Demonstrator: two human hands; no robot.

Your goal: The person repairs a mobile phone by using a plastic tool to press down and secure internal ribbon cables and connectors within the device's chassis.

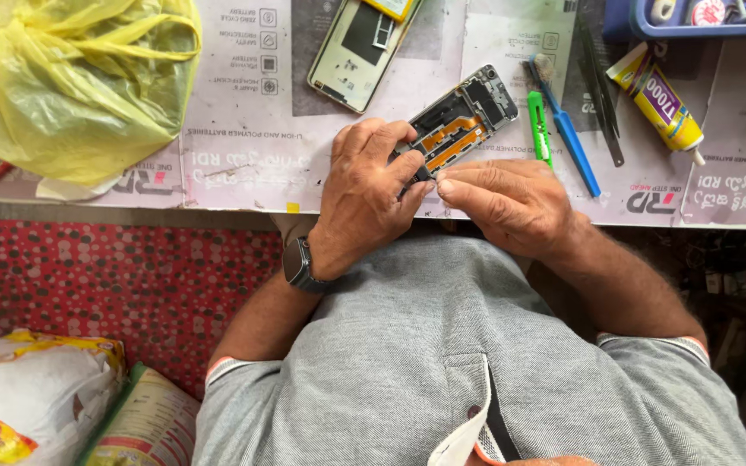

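Pinching the near end of the opened phone [458, 125] on the bench mat [243, 155], left hand [364, 194] and right hand [511, 203] close on its edges; light, stiff yet fragile, best held by the frame, off the orange ribbon cables.

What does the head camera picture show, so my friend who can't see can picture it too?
Seen from above, a person's left hand and right hand hold an opened phone with orange ribbon cables over a paper-covered table. Beside it lie a green tool, a blue toothbrush, a glue tube and a yellow plastic bag.
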